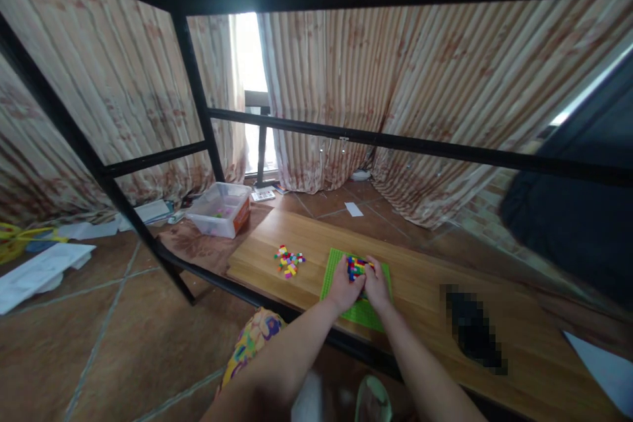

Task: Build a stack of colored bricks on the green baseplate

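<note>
A green baseplate (366, 316) lies on the wooden board, and a multicoloured build of toy bricks (357, 268) sits over its middle. My left hand (345, 287) is curled round the build's left side, with the thumb at its front. From the right, my right hand (376, 285) presses its fingers and thumb against the same bricks. Parts of the build are hidden by both hands. To the left, a loose pile of small coloured bricks (289, 262) lies on the wood.
The wooden board (420, 270) rests inside a black metal frame (316, 125). Beyond its left end stands a clear plastic box (220, 210) with some pieces inside. A pixelated dark object (473, 328) lies on the right. Papers (44, 270) are on the tiled floor.
</note>
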`<state>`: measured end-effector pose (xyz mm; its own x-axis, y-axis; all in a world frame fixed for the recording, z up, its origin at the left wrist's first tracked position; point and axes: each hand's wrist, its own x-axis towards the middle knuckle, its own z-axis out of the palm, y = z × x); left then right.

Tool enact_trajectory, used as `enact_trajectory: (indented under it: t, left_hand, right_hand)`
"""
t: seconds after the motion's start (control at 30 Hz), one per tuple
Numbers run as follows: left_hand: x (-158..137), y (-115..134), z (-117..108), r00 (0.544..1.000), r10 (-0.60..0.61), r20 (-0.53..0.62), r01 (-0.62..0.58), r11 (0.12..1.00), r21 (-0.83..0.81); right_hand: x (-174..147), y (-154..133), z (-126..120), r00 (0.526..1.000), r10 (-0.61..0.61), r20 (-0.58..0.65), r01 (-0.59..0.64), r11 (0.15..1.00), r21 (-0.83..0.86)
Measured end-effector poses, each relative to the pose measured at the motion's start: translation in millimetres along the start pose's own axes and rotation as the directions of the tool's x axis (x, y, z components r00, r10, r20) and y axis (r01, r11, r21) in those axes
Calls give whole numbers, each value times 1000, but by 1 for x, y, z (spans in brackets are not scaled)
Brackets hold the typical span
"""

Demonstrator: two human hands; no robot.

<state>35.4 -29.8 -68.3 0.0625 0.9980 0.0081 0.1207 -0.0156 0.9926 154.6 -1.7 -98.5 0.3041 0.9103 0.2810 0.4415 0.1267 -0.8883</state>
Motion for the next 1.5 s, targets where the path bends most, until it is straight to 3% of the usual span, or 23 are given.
enact_trajectory:
  t: [0.2, 0.5, 0.7, 0.87, 1.07, 1.5]
  left_hand:
    - [7, 0, -6, 1000, -10, 19, 11, 999, -33]
    - [11, -12, -8, 999, 1, 42, 1, 999, -47]
    - [18, -10, -2, 989, -119, -85, 113, 991, -70]
    - [18, -3, -1, 981, -136, -138, 131, 990, -47]
    - [13, -1, 1, 984, -133, -116, 132, 991, -13]
    - [4, 4, 0, 998, -37, -41, 41, 993, 110]
  right_hand:
    - [-2, -12, 4, 994, 107, -26, -105, 994, 41]
    - [-7, -26, 4, 987, 159, -32, -157, 986, 56]
    - [-6, -33, 0, 978, 207, -2, -207, 978, 15]
    - [-7, -40, -13, 961, 273, 37, -270, 961, -68]
    - [-14, -39, -24, 971, 212, 114, -197, 972, -131]
    - [-22, -44, -17, 976, 204, 79, -188, 967, -171]
